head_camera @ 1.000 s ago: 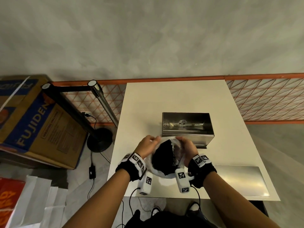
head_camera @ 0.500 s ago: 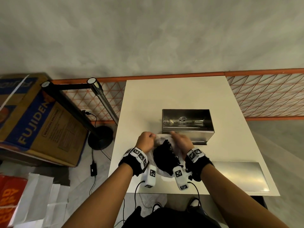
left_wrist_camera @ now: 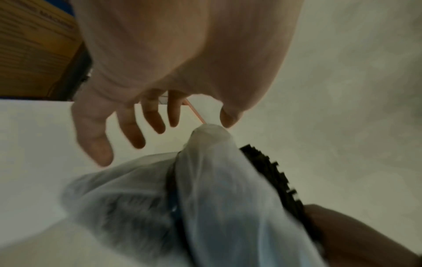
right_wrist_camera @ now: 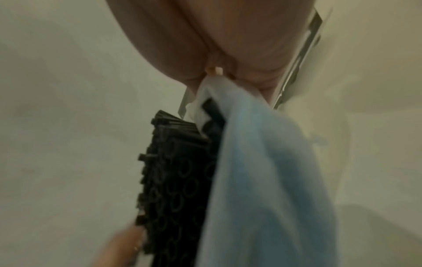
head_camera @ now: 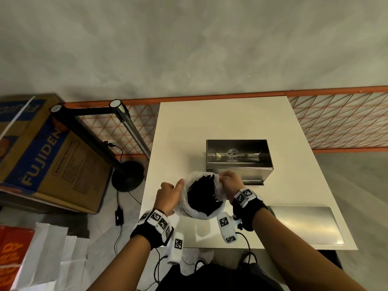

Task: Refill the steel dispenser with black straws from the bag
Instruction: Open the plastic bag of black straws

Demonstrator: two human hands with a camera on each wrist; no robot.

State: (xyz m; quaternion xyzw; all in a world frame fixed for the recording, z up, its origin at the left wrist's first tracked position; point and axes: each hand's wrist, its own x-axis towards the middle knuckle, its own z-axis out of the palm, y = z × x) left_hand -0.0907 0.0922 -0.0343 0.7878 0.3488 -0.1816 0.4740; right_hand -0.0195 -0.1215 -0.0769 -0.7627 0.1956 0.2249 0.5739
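A clear plastic bag (head_camera: 190, 208) full of black straws (head_camera: 202, 194) stands on the white table (head_camera: 220, 122), mouth up, just in front of the steel dispenser (head_camera: 237, 164), which has no lid on. My right hand (head_camera: 224, 178) pinches the bag's right rim; in the right wrist view the film (right_wrist_camera: 262, 162) hangs from that hand (right_wrist_camera: 214, 72) beside the straw ends (right_wrist_camera: 173, 171). My left hand (head_camera: 178, 185) is at the bag's left side. The left wrist view shows that hand (left_wrist_camera: 182, 126) with loose, spread fingers, the thumb close over the bag's peak (left_wrist_camera: 210, 137).
The dispenser's flat steel lid (head_camera: 304, 223) lies on the table at the near right. Left of the table stand a barrier post (head_camera: 128, 127), a black post base (head_camera: 128, 175) and a cardboard box (head_camera: 48, 156). An orange mesh fence (head_camera: 340, 122) runs behind.
The left hand has let go of the bag's rim and drawn back to the left with its fingers spread. The right hand keeps its pinch, and the straws show more in the wider mouth.
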